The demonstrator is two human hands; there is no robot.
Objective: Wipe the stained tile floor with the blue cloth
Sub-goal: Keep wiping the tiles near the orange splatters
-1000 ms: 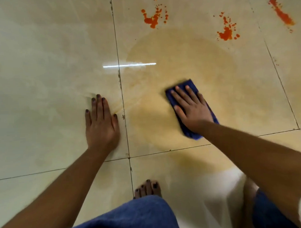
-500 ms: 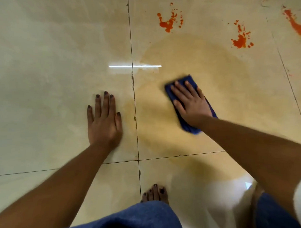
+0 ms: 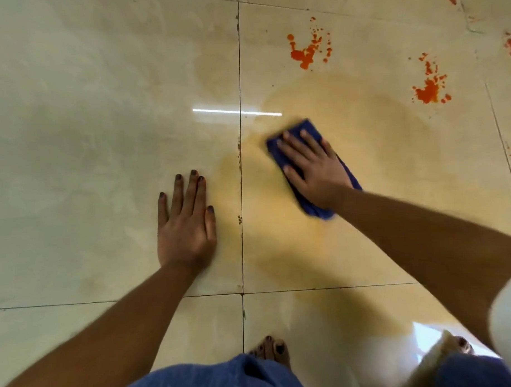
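Right hand (image 3: 312, 165) lies flat on the blue cloth (image 3: 314, 165), fingers straight & spread, palm pressing down. No curl round the fabric, so it's a push, not a grip; prob. done this way to spread pressure over the whole pad and keep it sliding. Cloth is folded into a rough oblong, soft w/ a bunched lower end, edges a bit blurred. It sits on the tile floor (image 3: 73, 141) just right of the vertical grout line (image 3: 238, 78), inside a wide yellowish wet smear (image 3: 362, 126).

Left hand (image 3: 185, 221) is planted palm-down on the bare tile left of that grout line, fingers straight & close together, holding nothing. Looks like a prop for body weight while the other arm reaches fwd.

Floor: glossy cream tiles, hard & smooth, a strip-light reflection (image 3: 237, 112) showing the sheen. Thin dark grout w/ a few chipped specks.

Orange-red splatters (image 3: 308, 51) lie beyond the cloth, well apart from it, w/ another patch (image 3: 430, 90) further right & a streak at the far right edge. They look thick and untouched, so I judge much wiping is left.

Bare toes (image 3: 271, 349) & blue denim knees (image 3: 214, 380) at the bottom suggest a crouch.
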